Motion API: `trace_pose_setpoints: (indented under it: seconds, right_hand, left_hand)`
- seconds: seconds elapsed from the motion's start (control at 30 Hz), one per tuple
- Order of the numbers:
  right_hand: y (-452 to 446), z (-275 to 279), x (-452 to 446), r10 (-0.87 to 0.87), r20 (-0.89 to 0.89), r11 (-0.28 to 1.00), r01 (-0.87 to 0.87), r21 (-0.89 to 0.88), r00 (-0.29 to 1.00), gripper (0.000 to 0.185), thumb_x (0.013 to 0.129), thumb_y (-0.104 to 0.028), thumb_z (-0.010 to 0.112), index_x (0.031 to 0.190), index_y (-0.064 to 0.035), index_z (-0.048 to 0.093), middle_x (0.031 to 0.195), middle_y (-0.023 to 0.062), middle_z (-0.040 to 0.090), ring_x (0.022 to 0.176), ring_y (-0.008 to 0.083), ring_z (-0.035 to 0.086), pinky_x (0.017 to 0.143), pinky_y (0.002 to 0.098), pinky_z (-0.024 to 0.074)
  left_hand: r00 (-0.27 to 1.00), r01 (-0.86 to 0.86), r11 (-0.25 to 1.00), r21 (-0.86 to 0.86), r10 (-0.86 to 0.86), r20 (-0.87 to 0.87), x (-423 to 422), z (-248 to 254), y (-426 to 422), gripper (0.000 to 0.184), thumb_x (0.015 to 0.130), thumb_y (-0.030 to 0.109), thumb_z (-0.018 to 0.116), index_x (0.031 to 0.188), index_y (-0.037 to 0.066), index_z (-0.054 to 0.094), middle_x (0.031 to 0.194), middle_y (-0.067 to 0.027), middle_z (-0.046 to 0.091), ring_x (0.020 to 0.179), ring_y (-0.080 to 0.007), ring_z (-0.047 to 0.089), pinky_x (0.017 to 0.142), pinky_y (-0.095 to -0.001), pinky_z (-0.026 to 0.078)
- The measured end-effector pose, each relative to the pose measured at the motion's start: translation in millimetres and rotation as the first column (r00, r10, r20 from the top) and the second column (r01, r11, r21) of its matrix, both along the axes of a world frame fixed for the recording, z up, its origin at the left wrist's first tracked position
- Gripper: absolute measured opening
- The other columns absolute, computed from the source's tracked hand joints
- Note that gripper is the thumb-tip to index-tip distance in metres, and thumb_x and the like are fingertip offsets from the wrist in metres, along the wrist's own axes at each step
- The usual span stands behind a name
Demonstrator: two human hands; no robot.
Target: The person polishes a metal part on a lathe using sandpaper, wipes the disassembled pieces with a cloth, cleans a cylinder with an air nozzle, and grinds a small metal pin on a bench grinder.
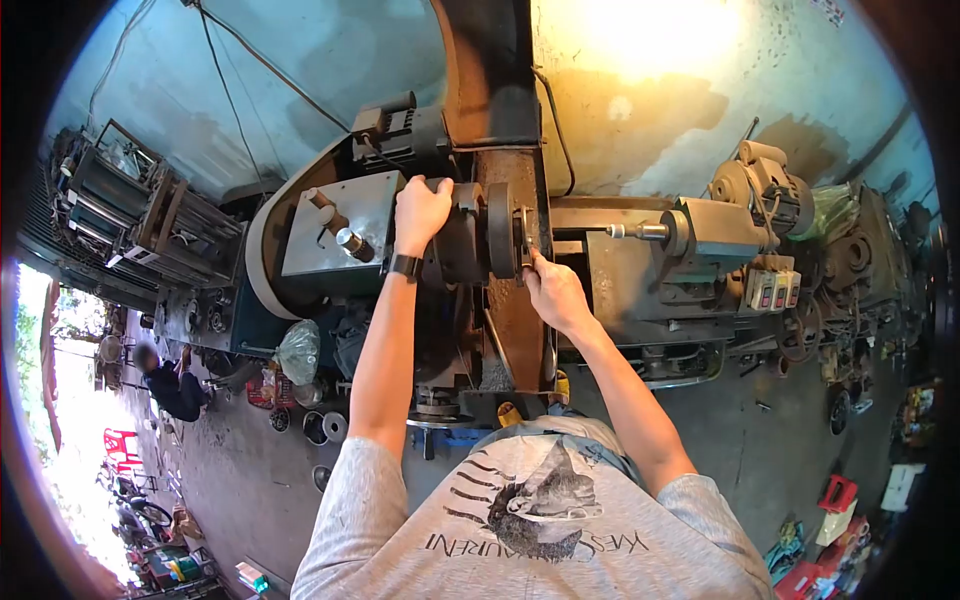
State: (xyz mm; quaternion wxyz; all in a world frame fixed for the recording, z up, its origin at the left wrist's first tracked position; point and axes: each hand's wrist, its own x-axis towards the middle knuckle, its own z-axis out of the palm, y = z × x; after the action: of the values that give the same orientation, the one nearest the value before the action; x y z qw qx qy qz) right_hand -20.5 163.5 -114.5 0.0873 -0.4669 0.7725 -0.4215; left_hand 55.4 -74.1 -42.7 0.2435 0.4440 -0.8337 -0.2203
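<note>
A lathe's grey headstock (335,235) stands in front of me, with a dark chuck (500,230) on its right side. My left hand (422,212), a black band at its wrist, lies over the headstock's right end, fingers curled over the far edge. At the chuck's right face sits a thin round metal part (523,238). The fingers of my right hand (557,295) close on its near edge; the fingertips are partly hidden. Two knobbed levers (352,243) stick up from the headstock, left of my left wrist.
To the right, the tailstock (715,235) points a pale-tipped spindle at the chuck. Switch boxes (772,288) hang below it. A motor (400,135) sits behind the headstock. Another person (175,385) is far left, near red chairs (122,450). Metal parts (325,428) lie on the floor.
</note>
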Motion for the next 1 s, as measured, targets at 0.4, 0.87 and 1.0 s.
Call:
trace_pose_setpoints:
  seconds: [0.4,0.87,1.0]
  right_hand:
    - [-1,-22,0,-0.012,-0.006,0.999,0.012,-0.05,1.0,0.034,0.086,-0.007,0.061,0.116,0.008,0.057,0.091,0.0275,0.065,0.085,0.0432,0.065,0.073,0.0478,0.0523]
    - [-2,-14,-3,-0.103,-0.004,0.983,0.101,-0.15,0.995,0.038,0.086,0.0,0.057,0.123,0.0085,0.056,0.093,0.0301,0.065,0.086,0.0429,0.065,0.074,0.0442,0.0522]
    - [-2,-8,0,-0.035,-0.028,0.995,0.032,-0.09,0.999,0.038,0.087,-0.003,0.056,0.123,0.006,0.058,0.089,0.0267,0.065,0.083,0.0416,0.065,0.072,0.0451,0.0521]
  left_hand:
    - [0.959,-0.038,0.998,-0.052,0.021,-0.282,26,-5,37,0.047,0.093,0.032,0.063,0.12,-0.006,0.061,0.089,-0.0257,0.069,0.087,-0.0376,0.068,0.077,-0.04,0.052]
    - [0.833,0.112,0.879,-0.464,-0.337,-0.439,58,-14,72,0.044,0.089,0.005,0.063,0.13,-0.004,0.051,0.143,-0.0238,0.045,0.13,-0.0396,0.047,0.106,-0.042,0.04]
    - [0.927,0.184,0.954,-0.235,-0.248,-0.282,22,8,24,0.043,0.091,0.022,0.064,0.122,-0.008,0.057,0.126,-0.0303,0.058,0.119,-0.0428,0.055,0.101,-0.0421,0.046]
